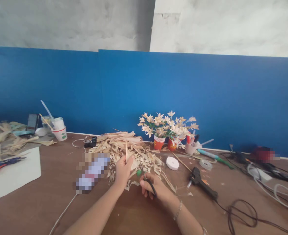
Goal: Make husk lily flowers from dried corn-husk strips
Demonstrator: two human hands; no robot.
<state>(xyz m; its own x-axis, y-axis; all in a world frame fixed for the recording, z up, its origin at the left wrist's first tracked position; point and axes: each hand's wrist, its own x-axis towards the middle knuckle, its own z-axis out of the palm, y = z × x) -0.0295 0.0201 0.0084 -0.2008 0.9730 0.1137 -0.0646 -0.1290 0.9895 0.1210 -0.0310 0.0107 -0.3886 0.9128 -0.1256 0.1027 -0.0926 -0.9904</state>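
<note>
My left hand point(122, 170) is closed, pinching a pale dried corn husk piece point(127, 153) that points upward. My right hand point(158, 187) grips dark-handled scissors point(149, 183), their blades angled up and away, a little to the right of the husk. A small green round thing point(139, 172) shows by the scissors, too small to name. Behind and beneath both hands spreads a heap of dried husk strips and scraps point(114, 143) on the brown table point(131, 212).
Paper cups point(159, 143) hold pale husk flowers point(168, 124). Nearby are a white ribbon roll point(172, 163), a tape roll point(206, 164) and a black glue gun point(202, 186) with its cord. A blurred phone point(92, 173) lies left; a white board point(18, 176) lies farther left.
</note>
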